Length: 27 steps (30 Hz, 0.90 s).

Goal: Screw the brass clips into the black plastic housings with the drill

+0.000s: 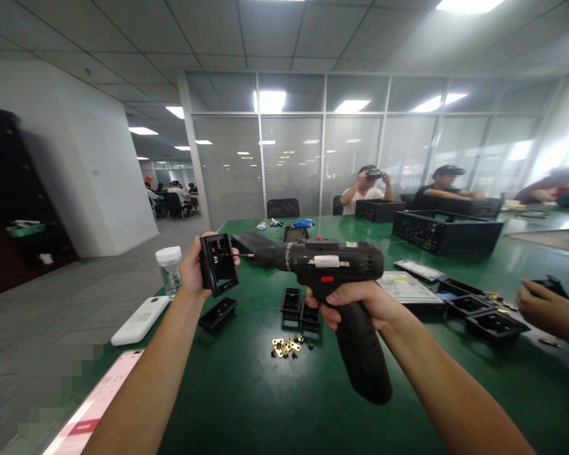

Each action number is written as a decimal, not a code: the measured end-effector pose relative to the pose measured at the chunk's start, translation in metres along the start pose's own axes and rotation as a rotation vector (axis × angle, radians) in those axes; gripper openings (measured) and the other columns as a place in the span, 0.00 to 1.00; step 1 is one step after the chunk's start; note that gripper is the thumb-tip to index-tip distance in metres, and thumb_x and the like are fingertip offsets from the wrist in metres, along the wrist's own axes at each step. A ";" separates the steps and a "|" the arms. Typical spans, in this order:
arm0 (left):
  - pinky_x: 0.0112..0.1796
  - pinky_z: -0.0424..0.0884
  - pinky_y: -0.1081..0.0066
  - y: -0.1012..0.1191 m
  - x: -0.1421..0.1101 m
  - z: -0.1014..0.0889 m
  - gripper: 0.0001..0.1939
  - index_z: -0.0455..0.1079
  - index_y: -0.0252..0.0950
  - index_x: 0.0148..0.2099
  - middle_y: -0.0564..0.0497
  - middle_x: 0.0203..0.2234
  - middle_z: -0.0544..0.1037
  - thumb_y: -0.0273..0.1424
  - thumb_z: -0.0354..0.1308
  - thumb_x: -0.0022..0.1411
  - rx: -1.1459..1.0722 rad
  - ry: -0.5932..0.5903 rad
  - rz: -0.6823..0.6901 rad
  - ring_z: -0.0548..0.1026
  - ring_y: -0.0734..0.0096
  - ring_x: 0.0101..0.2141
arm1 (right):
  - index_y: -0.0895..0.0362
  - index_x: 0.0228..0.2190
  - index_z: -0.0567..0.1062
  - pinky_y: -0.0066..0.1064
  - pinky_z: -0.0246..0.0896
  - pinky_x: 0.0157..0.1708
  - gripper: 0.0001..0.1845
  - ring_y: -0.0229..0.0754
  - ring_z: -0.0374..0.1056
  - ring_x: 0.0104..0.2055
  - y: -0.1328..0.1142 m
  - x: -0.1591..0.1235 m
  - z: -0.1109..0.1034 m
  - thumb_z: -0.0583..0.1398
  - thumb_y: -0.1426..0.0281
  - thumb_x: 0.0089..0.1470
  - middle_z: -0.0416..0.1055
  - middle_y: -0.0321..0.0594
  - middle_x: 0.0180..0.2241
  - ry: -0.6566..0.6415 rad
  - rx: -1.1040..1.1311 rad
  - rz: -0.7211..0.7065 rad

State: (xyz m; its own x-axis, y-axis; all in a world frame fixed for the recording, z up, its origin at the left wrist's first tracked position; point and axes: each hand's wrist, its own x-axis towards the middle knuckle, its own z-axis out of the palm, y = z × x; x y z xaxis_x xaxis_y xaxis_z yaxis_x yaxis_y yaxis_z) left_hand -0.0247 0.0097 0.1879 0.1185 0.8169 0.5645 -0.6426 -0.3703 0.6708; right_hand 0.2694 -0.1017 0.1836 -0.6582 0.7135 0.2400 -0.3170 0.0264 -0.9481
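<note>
My left hand (194, 268) grips a black plastic frame (208, 268) by its side, raised above the table and turned on edge, with small brass pieces inside it. My right hand (348, 303) is wrapped round the handle of a black cordless drill (339, 265) that points left. The drill's thin bit reaches into the frame near a brass piece; whether it touches a screw is too small to tell. Below lie a pile of brass plates and screws (287, 347), two upright black frames (291, 304) and another black frame (218, 314) on its own.
Left sit a clear jar with white lid (169, 272), a white power bank (140, 320) and a pink-screened phone (97, 404). More frames (495, 323) lie right, near another person's hand (545, 306). Large black cases (448, 234) and seated people are behind on the green table (246, 404).
</note>
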 end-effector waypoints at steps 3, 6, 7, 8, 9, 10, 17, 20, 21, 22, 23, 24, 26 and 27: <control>0.28 0.76 0.60 0.001 -0.001 0.002 0.19 0.70 0.38 0.41 0.46 0.30 0.79 0.48 0.60 0.57 0.003 0.010 -0.006 0.79 0.55 0.30 | 0.65 0.38 0.74 0.23 0.65 0.25 0.16 0.30 0.62 0.24 0.000 0.000 0.000 0.64 0.70 0.46 0.70 0.43 0.33 0.002 -0.003 0.005; 0.29 0.76 0.60 0.001 -0.001 0.003 0.18 0.70 0.38 0.41 0.46 0.29 0.78 0.48 0.56 0.60 0.010 0.021 -0.014 0.79 0.56 0.30 | 0.65 0.37 0.74 0.24 0.65 0.25 0.15 0.29 0.62 0.24 0.000 0.000 0.000 0.64 0.69 0.46 0.70 0.43 0.34 -0.001 0.001 0.003; 0.29 0.76 0.60 0.001 -0.001 0.003 0.18 0.70 0.38 0.41 0.46 0.29 0.78 0.48 0.56 0.61 0.013 0.023 -0.016 0.79 0.56 0.30 | 0.65 0.37 0.74 0.24 0.66 0.25 0.15 0.29 0.62 0.24 0.000 0.000 -0.001 0.64 0.70 0.46 0.69 0.42 0.34 -0.005 0.003 0.002; 0.29 0.76 0.60 0.001 -0.001 0.003 0.18 0.70 0.38 0.41 0.45 0.29 0.78 0.48 0.55 0.61 0.016 0.023 -0.017 0.79 0.56 0.30 | 0.65 0.37 0.74 0.24 0.66 0.25 0.15 0.29 0.62 0.24 0.000 0.000 -0.001 0.64 0.70 0.46 0.69 0.42 0.34 -0.009 0.005 0.000; 0.29 0.76 0.60 0.001 -0.001 0.003 0.18 0.70 0.38 0.41 0.45 0.29 0.78 0.48 0.55 0.61 0.020 0.024 -0.020 0.79 0.56 0.30 | 0.65 0.37 0.75 0.23 0.66 0.25 0.14 0.29 0.62 0.24 0.001 0.000 -0.001 0.64 0.70 0.47 0.69 0.42 0.34 -0.014 0.006 -0.002; 0.29 0.76 0.60 0.001 -0.001 0.003 0.19 0.70 0.38 0.41 0.45 0.29 0.78 0.48 0.54 0.62 0.024 0.028 -0.021 0.79 0.56 0.30 | 0.65 0.37 0.75 0.23 0.66 0.25 0.14 0.29 0.62 0.24 0.001 0.000 -0.002 0.64 0.70 0.47 0.69 0.42 0.34 -0.019 0.006 -0.006; 0.29 0.76 0.59 0.002 -0.002 0.002 0.19 0.70 0.37 0.41 0.45 0.29 0.79 0.48 0.53 0.63 0.047 0.067 -0.030 0.79 0.56 0.30 | 0.65 0.38 0.74 0.24 0.66 0.26 0.15 0.29 0.63 0.24 0.001 0.000 -0.001 0.63 0.70 0.48 0.69 0.43 0.35 -0.019 0.004 -0.022; 0.29 0.76 0.59 0.002 -0.002 0.004 0.18 0.70 0.38 0.41 0.46 0.29 0.79 0.47 0.53 0.63 0.035 0.062 -0.020 0.79 0.56 0.30 | 0.65 0.38 0.74 0.24 0.66 0.26 0.15 0.30 0.63 0.25 0.001 -0.001 -0.001 0.63 0.70 0.47 0.69 0.43 0.34 -0.015 0.007 -0.011; 0.28 0.76 0.59 0.002 -0.002 0.004 0.18 0.69 0.38 0.41 0.46 0.29 0.79 0.47 0.53 0.63 0.030 0.061 -0.022 0.79 0.55 0.30 | 0.65 0.38 0.74 0.24 0.66 0.26 0.15 0.30 0.63 0.25 0.001 -0.001 -0.001 0.63 0.70 0.48 0.69 0.43 0.34 -0.016 0.007 -0.006; 0.28 0.76 0.59 0.002 -0.002 0.004 0.18 0.69 0.38 0.41 0.46 0.29 0.79 0.47 0.53 0.62 0.028 0.061 -0.026 0.79 0.55 0.30 | 0.65 0.38 0.74 0.24 0.66 0.26 0.15 0.30 0.63 0.25 0.001 -0.001 -0.001 0.63 0.70 0.48 0.69 0.43 0.34 -0.015 0.007 -0.003; 0.29 0.76 0.59 0.002 -0.002 0.004 0.18 0.69 0.38 0.41 0.46 0.29 0.79 0.47 0.53 0.62 0.028 0.060 -0.029 0.79 0.55 0.30 | 0.65 0.39 0.74 0.24 0.66 0.26 0.15 0.30 0.63 0.25 0.001 -0.001 -0.001 0.63 0.70 0.48 0.70 0.43 0.34 -0.015 0.006 -0.001; 0.29 0.76 0.59 0.002 -0.002 0.004 0.18 0.69 0.38 0.41 0.46 0.29 0.78 0.47 0.54 0.62 0.028 0.057 -0.026 0.79 0.55 0.30 | 0.65 0.39 0.74 0.24 0.66 0.26 0.15 0.30 0.63 0.25 0.001 -0.001 -0.002 0.63 0.70 0.48 0.70 0.43 0.33 -0.016 0.006 -0.001; 0.28 0.76 0.60 0.001 -0.002 0.003 0.17 0.69 0.38 0.41 0.46 0.29 0.78 0.47 0.54 0.62 0.020 0.043 -0.018 0.79 0.55 0.30 | 0.64 0.39 0.74 0.24 0.65 0.25 0.15 0.30 0.62 0.24 0.001 -0.001 -0.002 0.63 0.70 0.47 0.70 0.42 0.33 -0.017 0.003 -0.001; 0.28 0.75 0.60 0.001 -0.002 0.003 0.17 0.69 0.38 0.41 0.46 0.29 0.78 0.47 0.54 0.62 0.013 0.034 -0.012 0.79 0.56 0.30 | 0.64 0.38 0.74 0.23 0.65 0.25 0.15 0.30 0.62 0.24 0.001 -0.001 -0.001 0.63 0.70 0.47 0.70 0.42 0.33 -0.018 0.001 0.001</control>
State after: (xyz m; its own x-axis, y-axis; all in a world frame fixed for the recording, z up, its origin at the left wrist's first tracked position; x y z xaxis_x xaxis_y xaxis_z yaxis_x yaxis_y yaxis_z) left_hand -0.0235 0.0065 0.1891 0.1002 0.8360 0.5394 -0.6310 -0.3658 0.6841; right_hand 0.2704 -0.1011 0.1827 -0.6710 0.7005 0.2432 -0.3174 0.0251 -0.9480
